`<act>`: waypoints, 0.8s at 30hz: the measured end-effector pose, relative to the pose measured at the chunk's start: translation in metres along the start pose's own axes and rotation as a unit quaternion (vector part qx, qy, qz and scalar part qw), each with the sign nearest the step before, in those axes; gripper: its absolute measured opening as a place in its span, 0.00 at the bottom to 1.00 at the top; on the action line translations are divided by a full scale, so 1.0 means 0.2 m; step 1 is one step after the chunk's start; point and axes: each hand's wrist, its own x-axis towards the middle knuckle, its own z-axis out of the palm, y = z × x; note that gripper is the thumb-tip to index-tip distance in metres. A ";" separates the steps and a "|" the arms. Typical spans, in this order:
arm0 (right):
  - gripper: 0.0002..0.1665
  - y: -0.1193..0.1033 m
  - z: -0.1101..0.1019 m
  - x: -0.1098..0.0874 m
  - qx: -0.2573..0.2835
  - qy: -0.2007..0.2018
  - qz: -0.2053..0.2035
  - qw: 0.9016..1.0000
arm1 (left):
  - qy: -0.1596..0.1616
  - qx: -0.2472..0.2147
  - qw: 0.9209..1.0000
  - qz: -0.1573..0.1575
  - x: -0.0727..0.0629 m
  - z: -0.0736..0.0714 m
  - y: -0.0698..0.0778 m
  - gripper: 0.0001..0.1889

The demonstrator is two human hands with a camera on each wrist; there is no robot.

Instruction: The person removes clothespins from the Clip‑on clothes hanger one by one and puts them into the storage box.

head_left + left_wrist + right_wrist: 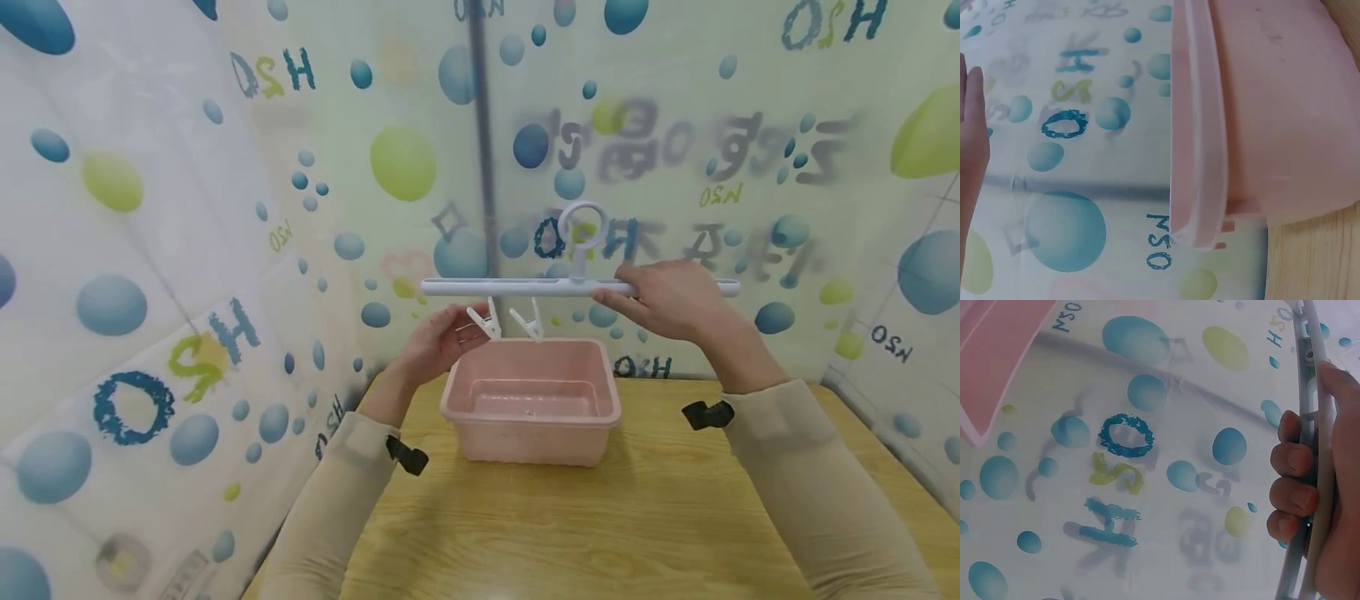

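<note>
A white clip hanger (495,287) with a ring-shaped hook is held level in the air. My right hand (667,296) grips the right part of its bar; in the right wrist view the fingers (1292,494) curl round the bar. Below the bar's left half are two white clips, a left clip (487,323) and a right clip (529,322); how they join the bar cannot be seen. My left hand (437,343) is at the left clip, its fingers extended behind it; whether they touch is unclear. A pink plastic basin (532,442) stands below the hanger.
The basin rests on a wood-grain table (525,533). A curtain (405,275) printed with bubbles and H2O letters surrounds the table's back and sides. In the left wrist view the basin wall (1291,112) fills the right side.
</note>
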 end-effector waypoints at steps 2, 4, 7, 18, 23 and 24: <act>0.28 0.00 0.00 0.00 0.001 0.003 -0.002 1.000 | -0.037 -0.034 0.999 0.008 0.00 0.00 0.01 0.16; 0.28 -0.01 -0.01 0.00 0.002 0.003 -0.003 1.000 | -0.072 -0.063 0.995 0.011 0.00 0.01 0.02 0.17; 0.29 -0.01 -0.01 0.00 0.002 0.004 -0.003 1.000 | -0.114 -0.084 0.990 0.007 0.02 0.02 0.02 0.18; 0.29 -0.04 -0.04 0.00 0.007 0.009 -0.006 1.000 | -0.157 -0.080 0.984 0.001 0.04 0.04 -0.01 0.22; 0.28 -0.04 -0.03 0.00 0.003 0.016 -0.011 1.000 | -0.179 -0.111 0.978 -0.001 0.04 0.04 -0.01 0.23; 0.28 -0.04 -0.03 0.00 0.003 0.018 -0.013 1.000 | -0.182 -0.116 0.976 -0.002 0.04 0.04 -0.01 0.23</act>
